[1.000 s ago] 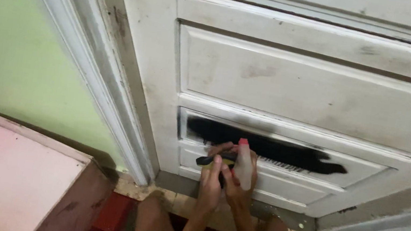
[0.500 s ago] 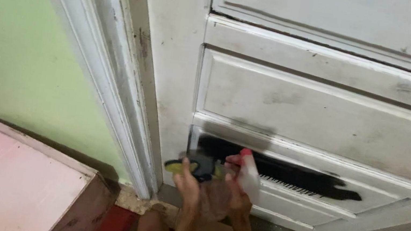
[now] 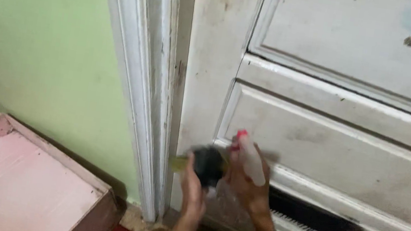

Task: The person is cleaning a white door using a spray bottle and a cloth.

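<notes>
Head view: one small spray bottle (image 3: pixel 249 160), translucent with a red tip, sits low centre of the frame, the right hand (image 3: pixel 244 184) with fingers curled tight around it. Just left, the left hand (image 3: pixel 193 187) closes on one blurred dark brush (image 3: pixel 207 164) with a yellowish end, held against the white panelled door (image 3: pixel 330 150). A black painted streak (image 3: pixel 320 222) runs lower right; white frame (image 3: pixel 151 96), green wall (image 3: pixel 38 36), one pink box (image 3: pixel 10 184) lie left
</notes>
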